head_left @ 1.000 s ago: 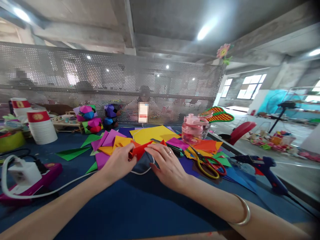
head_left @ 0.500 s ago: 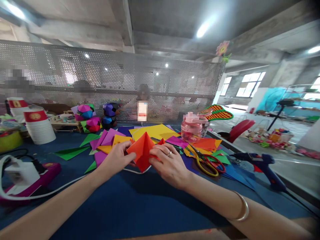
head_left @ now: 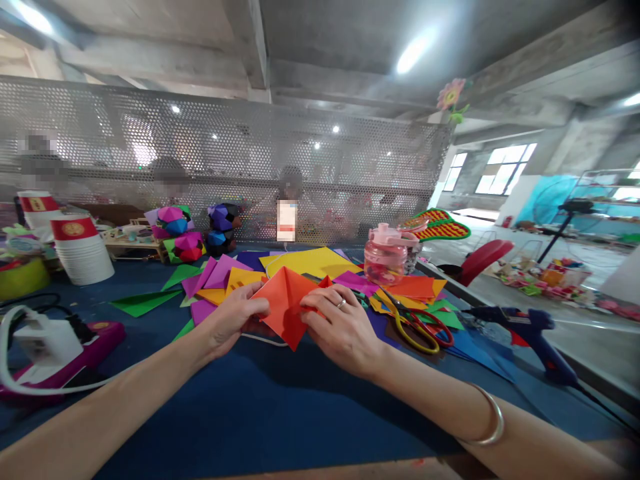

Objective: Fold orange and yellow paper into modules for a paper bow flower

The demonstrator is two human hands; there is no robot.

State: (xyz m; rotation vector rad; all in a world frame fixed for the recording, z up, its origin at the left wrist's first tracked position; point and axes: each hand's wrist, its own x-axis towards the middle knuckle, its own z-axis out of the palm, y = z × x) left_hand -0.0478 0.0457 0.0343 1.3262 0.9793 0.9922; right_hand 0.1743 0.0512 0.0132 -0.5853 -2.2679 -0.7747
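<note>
A folded piece of orange paper [head_left: 286,303] is held up between my two hands over the blue table [head_left: 280,413]. My left hand [head_left: 239,312] pinches its left corner, thumb in front. On the right side, my right hand [head_left: 337,323], with a ring on one finger, has its fingers closed on the paper's edge, hiding part of it. A crease runs down the middle of the paper, and its lower end comes to a point. Behind it lie loose coloured sheets, among them a yellow sheet [head_left: 310,265] and purple paper [head_left: 220,275].
To the right are yellow-handled scissors [head_left: 413,333], a pink bottle [head_left: 384,257] and a blue glue gun [head_left: 530,327]. Stacked paper cups [head_left: 83,257], a purple power strip [head_left: 103,340] with a white cable, and folded-paper balls [head_left: 187,247] stand left. A perforated metal screen [head_left: 240,143] rises behind.
The orange paper has tilted, its top point shifting slightly left and its lower point slightly right. Both hands keep their hold on it. The whole view has shifted a little.
</note>
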